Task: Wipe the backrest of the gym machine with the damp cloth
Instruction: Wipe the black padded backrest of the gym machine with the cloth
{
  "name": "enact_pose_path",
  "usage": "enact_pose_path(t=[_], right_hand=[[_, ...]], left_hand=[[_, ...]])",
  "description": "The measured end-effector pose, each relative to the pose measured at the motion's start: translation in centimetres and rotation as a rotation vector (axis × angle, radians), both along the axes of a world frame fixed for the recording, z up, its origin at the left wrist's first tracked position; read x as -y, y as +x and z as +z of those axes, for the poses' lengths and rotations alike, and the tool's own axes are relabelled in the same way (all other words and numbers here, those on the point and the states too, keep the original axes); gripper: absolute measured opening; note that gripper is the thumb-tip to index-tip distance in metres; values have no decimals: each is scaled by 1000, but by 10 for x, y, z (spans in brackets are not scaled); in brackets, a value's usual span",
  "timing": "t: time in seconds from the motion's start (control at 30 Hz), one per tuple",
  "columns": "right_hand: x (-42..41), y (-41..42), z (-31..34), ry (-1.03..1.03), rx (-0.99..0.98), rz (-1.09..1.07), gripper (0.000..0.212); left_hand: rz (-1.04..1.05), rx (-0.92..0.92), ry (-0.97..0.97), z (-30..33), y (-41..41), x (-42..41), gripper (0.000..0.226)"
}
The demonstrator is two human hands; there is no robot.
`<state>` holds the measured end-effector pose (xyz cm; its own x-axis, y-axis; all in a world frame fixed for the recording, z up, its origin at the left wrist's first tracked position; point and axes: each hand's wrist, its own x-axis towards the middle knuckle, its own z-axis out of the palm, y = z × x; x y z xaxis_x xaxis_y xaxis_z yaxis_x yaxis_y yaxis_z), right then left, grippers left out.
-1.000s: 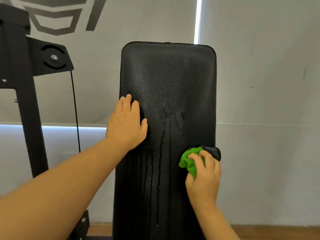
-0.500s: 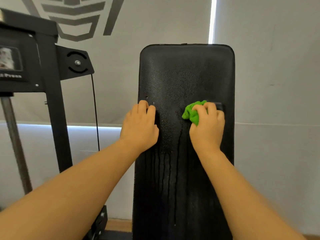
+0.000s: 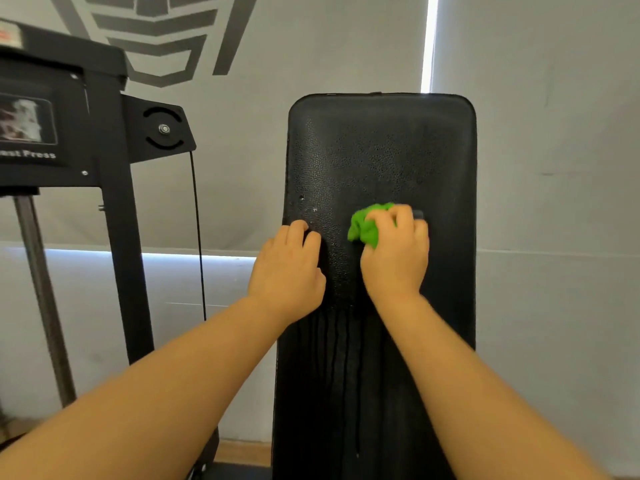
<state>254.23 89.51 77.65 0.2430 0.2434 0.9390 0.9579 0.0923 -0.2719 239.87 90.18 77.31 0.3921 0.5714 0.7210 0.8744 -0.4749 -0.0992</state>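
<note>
Head view: green cloth pressed mid-backrest, both hands on the pad

Head camera looks down two bare forearms to a tall black backrest (image 3: 381,150), upright against a grey wall (image 3: 554,202). The right hand (image 3: 394,258) has its grip clamped on a bunched green cloth (image 3: 367,226), fingers curled over the top of the wad and pressing it onto the pad at about mid-height. Green fabric bulges out to the left of that grip and just above the knuckles; a small dark bit shows past the fingertips on the right, too unclear to name. Left of the grip, near but apart from the cloth, the left hand (image 3: 287,271) lies flat on the pad's left edge with fingers together, holding nothing. Below both hands, dark wet streaks run down the leather; above the grip the pad is pebbled and dull, with a few pale specks up and to the left. Well to the left of the grip stands a black machine frame (image 3: 117,237) with a bolted bracket plate (image 3: 162,129), a thin black cable (image 3: 197,237) hanging from it, and a label whose readable part says "Press" (image 3: 27,154). Nothing lies between the cloth and the pad.
</note>
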Motion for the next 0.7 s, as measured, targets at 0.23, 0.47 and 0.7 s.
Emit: enact_pose_path(t=[0.23, 0.47, 0.7], right_hand=[[-12, -14, -10, 42, 92, -39, 31], [4, -20, -81, -16, 310, 39, 32], [-32, -35, 51, -66, 215, 13, 29]], left_hand=[[72, 49, -24, -7, -8, 1, 14], [134, -62, -52, -14, -7, 0, 51], [7, -47, -7, -5, -14, 0, 44]])
